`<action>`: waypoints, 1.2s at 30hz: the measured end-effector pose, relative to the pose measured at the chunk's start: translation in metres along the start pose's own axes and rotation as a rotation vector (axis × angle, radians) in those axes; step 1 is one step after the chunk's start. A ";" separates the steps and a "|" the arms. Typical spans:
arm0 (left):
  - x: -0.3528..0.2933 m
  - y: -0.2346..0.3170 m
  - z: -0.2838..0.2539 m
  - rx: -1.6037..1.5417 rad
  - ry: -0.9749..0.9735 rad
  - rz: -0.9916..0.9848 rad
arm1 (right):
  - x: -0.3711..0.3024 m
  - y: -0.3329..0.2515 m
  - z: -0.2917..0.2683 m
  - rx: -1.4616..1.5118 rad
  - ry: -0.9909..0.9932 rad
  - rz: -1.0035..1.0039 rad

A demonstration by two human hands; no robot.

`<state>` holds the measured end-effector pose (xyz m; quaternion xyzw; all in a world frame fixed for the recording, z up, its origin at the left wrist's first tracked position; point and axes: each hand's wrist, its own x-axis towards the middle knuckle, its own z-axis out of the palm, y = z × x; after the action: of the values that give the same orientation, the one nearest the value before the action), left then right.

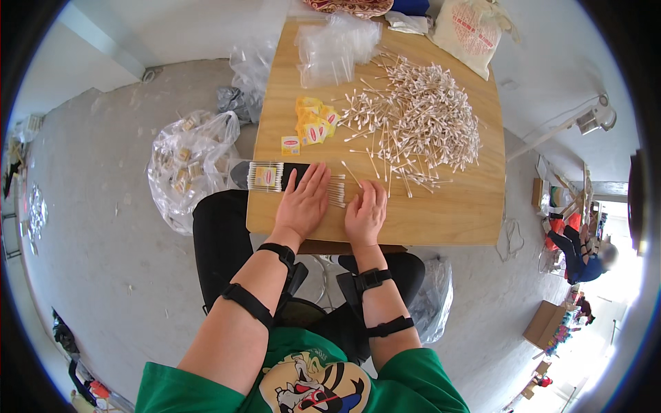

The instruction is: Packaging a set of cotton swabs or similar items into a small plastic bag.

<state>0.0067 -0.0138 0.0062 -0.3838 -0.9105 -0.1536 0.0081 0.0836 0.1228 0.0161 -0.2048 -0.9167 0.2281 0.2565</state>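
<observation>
My left hand (303,201) lies flat, fingers stretched out, over a black strip (295,170) and the left end of a row of cotton swabs (337,191). At the strip's left end, by the table edge, rests a flat pack of cotton swabs (255,177) with a yellow label card (267,177) on it. My right hand (365,217) is closed, its fingers curled down just right of the row; what they hold, if anything, is hidden. Beyond its fingertips lies a single loose cotton swab (350,173). Part of the row is hidden by my left hand.
A large pile of loose cotton swabs (441,113) covers the table's (461,213) far right. Yellow label cards (313,120) and clear plastic bags (337,48) lie far left. A cloth bag (471,31) stands at the back. On the floor left sits a filled plastic sack (189,165).
</observation>
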 end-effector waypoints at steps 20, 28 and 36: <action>-0.001 0.002 -0.008 -0.012 -0.017 -0.006 | 0.041 0.004 -0.003 0.128 -0.227 -0.148; -0.001 0.000 0.000 -0.011 0.022 0.014 | 0.001 -0.015 -0.002 -0.215 -0.382 -0.249; -0.002 -0.001 -0.007 -0.074 0.028 0.041 | 0.001 -0.018 0.005 -0.272 -0.379 -0.255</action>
<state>0.0071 -0.0178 0.0120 -0.4003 -0.8960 -0.1921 0.0098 0.0754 0.1067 0.0221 -0.0738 -0.9890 0.1026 0.0772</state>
